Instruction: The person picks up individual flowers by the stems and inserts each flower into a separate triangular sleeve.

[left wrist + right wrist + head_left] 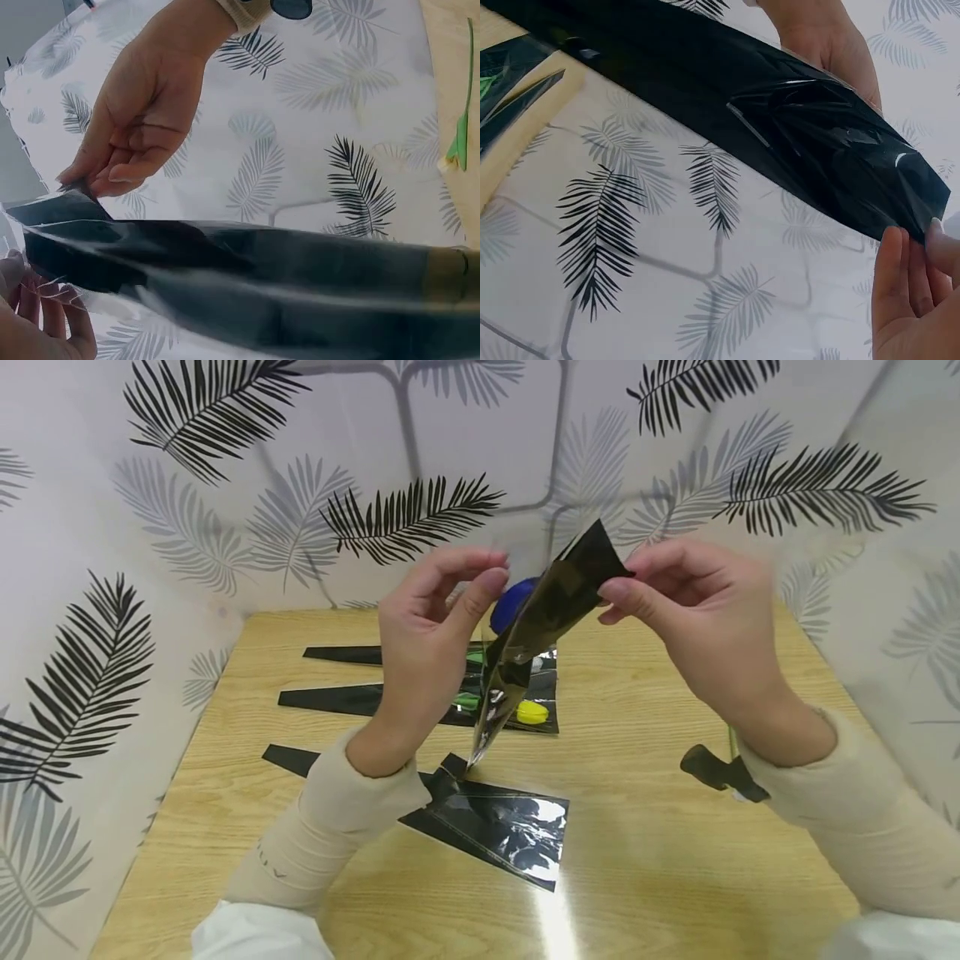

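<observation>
A black flower sleeve (558, 597) with a clear side hangs tilted between both hands, its narrow end down. My right hand (697, 602) pinches its upper corner between thumb and fingers, as the right hand (150, 105) in the left wrist view also shows. My left hand (431, 627) has thumb and fingertips brought together at the sleeve's clear film edge; the film is faint there. Between that hand and the black side shows a blue flower head (510, 604); whether it sits inside the sleeve I cannot tell. The sleeve's black face (802, 142) looks creased in the right wrist view.
Another black sleeve (495, 827) lies nearest on the wooden table (637, 860). Behind it lie a sleeve with a yellow tulip (532, 712) and one with a pale flower (537, 665). A green-stemmed flower (460, 142) lies on the table. A leaf-patterned cloth (465, 435) rises behind.
</observation>
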